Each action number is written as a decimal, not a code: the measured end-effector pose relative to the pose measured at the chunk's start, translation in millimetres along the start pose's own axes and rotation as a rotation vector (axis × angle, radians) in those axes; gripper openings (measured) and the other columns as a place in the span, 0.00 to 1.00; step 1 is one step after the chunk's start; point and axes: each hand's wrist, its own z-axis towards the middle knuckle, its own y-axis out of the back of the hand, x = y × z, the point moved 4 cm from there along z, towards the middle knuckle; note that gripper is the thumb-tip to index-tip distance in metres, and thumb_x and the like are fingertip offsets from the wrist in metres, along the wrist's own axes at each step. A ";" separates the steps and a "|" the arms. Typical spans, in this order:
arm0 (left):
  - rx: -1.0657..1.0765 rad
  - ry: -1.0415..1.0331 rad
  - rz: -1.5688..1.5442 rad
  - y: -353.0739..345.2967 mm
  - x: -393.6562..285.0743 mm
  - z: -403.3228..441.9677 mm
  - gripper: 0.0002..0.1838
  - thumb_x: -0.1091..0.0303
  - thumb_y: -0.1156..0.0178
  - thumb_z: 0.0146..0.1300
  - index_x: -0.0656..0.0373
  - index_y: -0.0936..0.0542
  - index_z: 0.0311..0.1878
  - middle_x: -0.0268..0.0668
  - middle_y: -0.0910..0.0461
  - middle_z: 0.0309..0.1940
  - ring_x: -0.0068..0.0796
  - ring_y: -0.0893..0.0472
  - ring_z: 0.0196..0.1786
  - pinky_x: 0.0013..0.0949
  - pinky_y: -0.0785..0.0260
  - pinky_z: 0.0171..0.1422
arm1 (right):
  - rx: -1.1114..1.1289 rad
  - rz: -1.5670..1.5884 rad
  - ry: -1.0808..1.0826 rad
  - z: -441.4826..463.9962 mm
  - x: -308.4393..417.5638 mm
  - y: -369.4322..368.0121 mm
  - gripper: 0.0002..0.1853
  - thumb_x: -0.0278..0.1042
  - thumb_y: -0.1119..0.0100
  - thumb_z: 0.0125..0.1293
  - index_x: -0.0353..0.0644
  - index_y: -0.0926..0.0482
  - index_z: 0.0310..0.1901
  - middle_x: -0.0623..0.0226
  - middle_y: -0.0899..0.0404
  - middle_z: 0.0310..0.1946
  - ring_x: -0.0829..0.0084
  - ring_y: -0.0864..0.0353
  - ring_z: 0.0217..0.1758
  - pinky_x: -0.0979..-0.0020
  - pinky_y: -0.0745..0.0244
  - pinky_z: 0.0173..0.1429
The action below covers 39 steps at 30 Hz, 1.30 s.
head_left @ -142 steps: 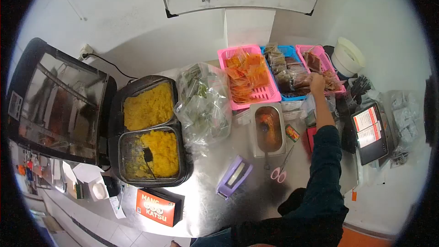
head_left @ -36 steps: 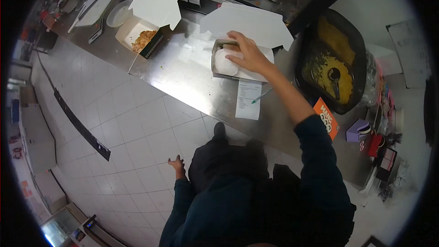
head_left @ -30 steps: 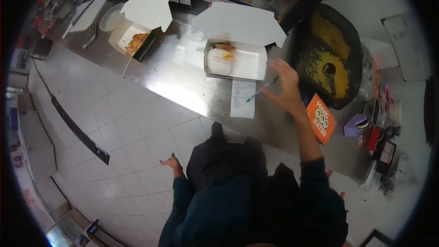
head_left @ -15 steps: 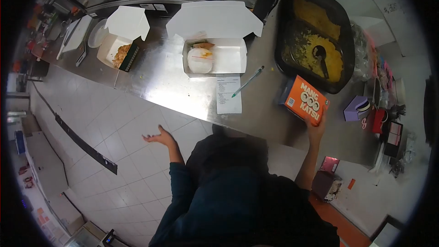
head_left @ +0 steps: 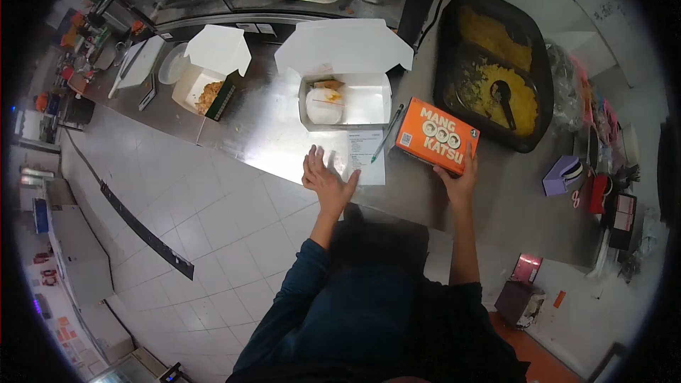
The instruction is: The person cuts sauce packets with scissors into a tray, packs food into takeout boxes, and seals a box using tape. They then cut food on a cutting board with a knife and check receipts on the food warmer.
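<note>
My right hand (head_left: 460, 179) grips the near right corner of a closed orange box (head_left: 438, 135) lettered "MANG KATSU". Over the counter's front edge, my left hand (head_left: 328, 183) has its fingers spread and holds nothing. It is beside a printed receipt (head_left: 366, 157), with a green-tipped pen (head_left: 387, 135) lying at the receipt's right side. Beyond the receipt, a white food box (head_left: 369, 103) stands with its lid up. In its left part are a wrapped white mound (head_left: 325, 106) and some brownish food partly hidden behind it.
Left on the steel counter (head_left: 248, 128) stands a smaller open box (head_left: 190, 92) with fried pieces. A black divided pan (head_left: 445, 57) of yellow food with a black spoon (head_left: 504, 103) sits at back right. A purple tape dispenser (head_left: 560, 176) and scissors (head_left: 576, 199) lie further right.
The orange box has moved left in my right hand, closer to the pen and receipt. My left hand has come from over the floor up and right to the counter edge.
</note>
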 end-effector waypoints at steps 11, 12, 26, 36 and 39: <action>-0.132 0.101 0.091 24.5 26.7 9.1 0.43 0.57 0.36 0.41 0.60 0.47 0.59 0.44 0.45 0.59 0.51 0.49 0.60 0.51 0.60 0.57 | -0.294 -0.171 0.366 -34.1 50.3 -6.8 0.40 0.34 0.36 0.43 0.40 0.48 0.57 0.48 0.51 0.59 0.50 0.55 0.63 0.51 0.58 0.62; -0.149 0.177 0.150 34.5 33.0 13.0 0.42 0.59 0.37 0.43 0.61 0.48 0.59 0.45 0.44 0.60 0.49 0.48 0.61 0.48 0.58 0.57 | -0.295 -0.165 0.406 -43.1 54.4 -12.6 0.36 0.33 0.38 0.45 0.40 0.46 0.56 0.49 0.50 0.59 0.51 0.55 0.63 0.51 0.59 0.61; -0.293 0.219 0.158 112.8 165.0 175.2 0.40 0.74 0.43 0.44 0.60 0.51 0.61 0.50 0.40 0.55 0.50 0.37 0.54 0.43 0.44 0.55 | 0.100 -0.155 0.507 -87.4 80.7 -82.0 0.16 0.27 0.46 0.48 0.38 0.33 0.41 0.57 0.40 0.53 0.53 0.48 0.58 0.54 0.55 0.59; -0.361 0.094 0.017 111.3 160.4 157.1 0.41 0.72 0.42 0.44 0.60 0.52 0.62 0.54 0.41 0.55 0.51 0.38 0.55 0.41 0.47 0.59 | -0.018 -0.152 0.381 -94.5 79.0 -78.6 0.14 0.27 0.48 0.49 0.38 0.32 0.40 0.56 0.33 0.45 0.57 0.40 0.52 0.53 0.54 0.60; -0.624 0.163 0.012 139.7 187.6 140.0 0.38 0.68 0.41 0.47 0.61 0.47 0.61 0.52 0.46 0.59 0.48 0.49 0.63 0.39 0.55 0.64 | 0.030 -0.141 0.392 -100.8 99.2 -75.7 0.15 0.28 0.48 0.49 0.38 0.33 0.41 0.56 0.33 0.44 0.57 0.40 0.52 0.54 0.53 0.59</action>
